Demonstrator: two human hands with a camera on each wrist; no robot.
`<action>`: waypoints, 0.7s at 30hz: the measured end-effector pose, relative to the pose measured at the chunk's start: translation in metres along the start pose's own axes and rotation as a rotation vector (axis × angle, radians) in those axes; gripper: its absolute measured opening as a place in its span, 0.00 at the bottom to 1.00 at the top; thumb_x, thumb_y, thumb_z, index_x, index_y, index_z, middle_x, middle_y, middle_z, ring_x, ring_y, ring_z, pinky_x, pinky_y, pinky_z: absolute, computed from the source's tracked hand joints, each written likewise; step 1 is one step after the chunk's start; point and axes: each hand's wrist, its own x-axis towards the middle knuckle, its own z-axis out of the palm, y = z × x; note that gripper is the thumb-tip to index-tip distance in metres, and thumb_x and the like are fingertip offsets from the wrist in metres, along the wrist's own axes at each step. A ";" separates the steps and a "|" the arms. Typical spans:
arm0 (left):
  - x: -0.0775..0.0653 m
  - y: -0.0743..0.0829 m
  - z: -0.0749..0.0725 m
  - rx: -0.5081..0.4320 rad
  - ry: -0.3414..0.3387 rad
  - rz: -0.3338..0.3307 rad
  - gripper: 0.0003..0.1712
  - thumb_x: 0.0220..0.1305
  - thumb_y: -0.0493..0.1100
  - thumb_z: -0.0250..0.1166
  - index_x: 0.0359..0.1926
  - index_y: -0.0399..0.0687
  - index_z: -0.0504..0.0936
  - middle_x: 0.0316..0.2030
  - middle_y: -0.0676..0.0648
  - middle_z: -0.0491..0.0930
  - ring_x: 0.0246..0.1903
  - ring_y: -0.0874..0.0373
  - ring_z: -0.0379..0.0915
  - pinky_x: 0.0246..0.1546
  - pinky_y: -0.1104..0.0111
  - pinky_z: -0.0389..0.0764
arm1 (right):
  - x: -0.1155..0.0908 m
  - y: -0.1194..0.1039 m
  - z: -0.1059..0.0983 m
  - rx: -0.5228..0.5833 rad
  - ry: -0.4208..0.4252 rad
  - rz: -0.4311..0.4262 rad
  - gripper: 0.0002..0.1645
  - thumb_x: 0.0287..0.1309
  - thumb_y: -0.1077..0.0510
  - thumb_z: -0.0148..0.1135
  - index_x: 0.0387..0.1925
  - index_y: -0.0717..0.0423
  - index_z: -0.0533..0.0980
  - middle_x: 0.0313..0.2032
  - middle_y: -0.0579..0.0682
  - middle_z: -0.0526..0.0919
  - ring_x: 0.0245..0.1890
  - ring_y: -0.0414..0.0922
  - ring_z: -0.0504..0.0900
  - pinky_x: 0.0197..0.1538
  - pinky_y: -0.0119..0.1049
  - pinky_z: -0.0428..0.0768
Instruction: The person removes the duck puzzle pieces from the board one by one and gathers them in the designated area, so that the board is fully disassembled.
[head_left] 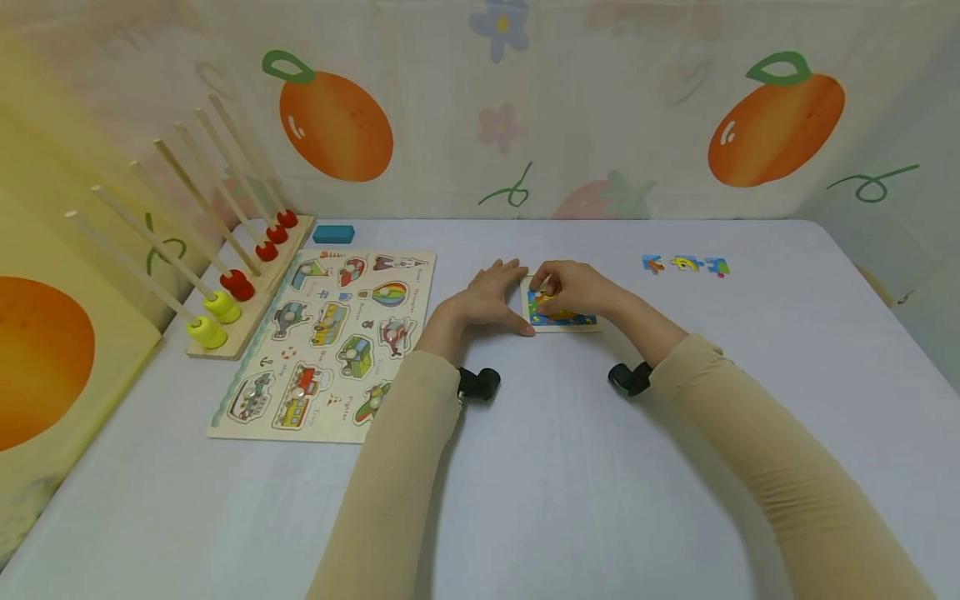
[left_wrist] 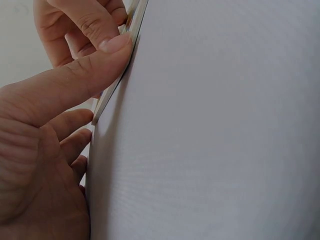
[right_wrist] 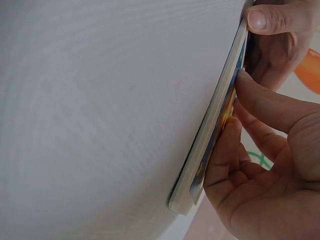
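A small jigsaw puzzle board (head_left: 562, 327) with a pale wooden frame and a blue, yellow and orange picture lies on the table in front of me. My left hand (head_left: 491, 294) rests at its left side, fingers spread, the thumb (left_wrist: 107, 57) along the near-left corner. Over the picture, my right hand (head_left: 573, 287) bends down with curled fingers. Its thumb and fingertips pinch at a puzzle piece on the board's face, mostly hidden by the fingers. In the right wrist view, the thumb (right_wrist: 257, 95) meets the picture surface close to the left hand's thumb.
Several loose jigsaw pieces (head_left: 685, 264) lie at the right. Left of me are a vehicle peg puzzle (head_left: 405, 358), partly under my left forearm, and a wooden bead stand (head_left: 262, 310) with tall rods. A blue block (head_left: 333, 234) sits near the back edge.
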 end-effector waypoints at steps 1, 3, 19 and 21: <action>0.000 0.000 0.000 0.000 -0.001 0.001 0.59 0.50 0.56 0.75 0.77 0.48 0.53 0.80 0.46 0.42 0.81 0.48 0.28 0.81 0.52 0.32 | 0.000 0.000 0.000 0.000 -0.001 -0.001 0.21 0.59 0.60 0.66 0.53 0.59 0.74 0.41 0.56 0.77 0.42 0.50 0.73 0.47 0.38 0.74; 0.000 0.000 0.000 -0.001 -0.002 0.001 0.59 0.50 0.56 0.75 0.77 0.48 0.53 0.80 0.46 0.42 0.81 0.48 0.28 0.81 0.52 0.32 | 0.000 0.000 0.000 -0.004 -0.001 -0.006 0.20 0.59 0.61 0.66 0.53 0.59 0.74 0.42 0.57 0.78 0.43 0.50 0.74 0.48 0.39 0.75; -0.001 0.001 0.000 0.000 0.000 0.002 0.59 0.50 0.56 0.75 0.77 0.47 0.53 0.80 0.46 0.42 0.81 0.48 0.28 0.81 0.52 0.32 | 0.000 0.000 0.000 -0.034 0.041 -0.042 0.20 0.57 0.62 0.68 0.51 0.57 0.75 0.45 0.62 0.79 0.47 0.54 0.75 0.52 0.48 0.78; -0.001 0.001 0.000 0.004 0.002 0.002 0.59 0.50 0.56 0.75 0.77 0.47 0.53 0.80 0.46 0.42 0.81 0.48 0.28 0.81 0.52 0.32 | 0.000 0.000 0.000 -0.030 0.044 -0.047 0.20 0.57 0.62 0.68 0.51 0.57 0.75 0.47 0.63 0.78 0.49 0.55 0.74 0.54 0.51 0.78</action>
